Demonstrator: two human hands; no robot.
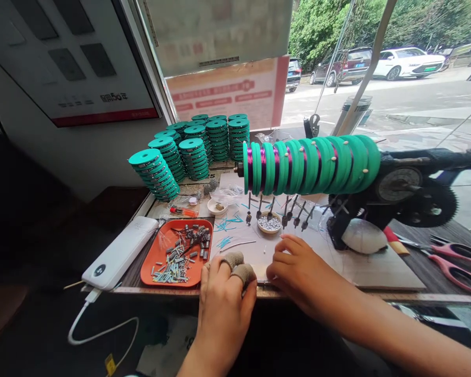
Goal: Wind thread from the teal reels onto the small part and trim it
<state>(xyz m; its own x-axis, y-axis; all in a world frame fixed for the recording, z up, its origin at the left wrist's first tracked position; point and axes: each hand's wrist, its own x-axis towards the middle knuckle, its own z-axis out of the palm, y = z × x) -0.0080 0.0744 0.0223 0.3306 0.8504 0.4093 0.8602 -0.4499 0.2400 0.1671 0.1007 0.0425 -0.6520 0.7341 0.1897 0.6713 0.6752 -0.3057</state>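
Observation:
My left hand [226, 290] is at the front edge of the pale work board [306, 272], with tan cloth covers [241, 269] on two fingers. Its fingers are curled together; whatever they hold is hidden. Just to the right, my right hand [292, 262] rests low over the board with fingers bent inward, and their grip cannot be made out. Beyond both hands sits a small bowl of grey beads [269, 224]. Above it is a row of green spools [310, 165] wound with purple wire, mounted on a black geared winder [400, 183]. Several small weights [284, 220] hang below.
An orange tray [149, 262] of small metal parts and tubes lies left, beside a white power bank [118, 254] with a cable. Stacked green spools [153, 173] stand behind. Pink-handled scissors [455, 269] lie right. Blue tube pieces [224, 242] are scattered on the board.

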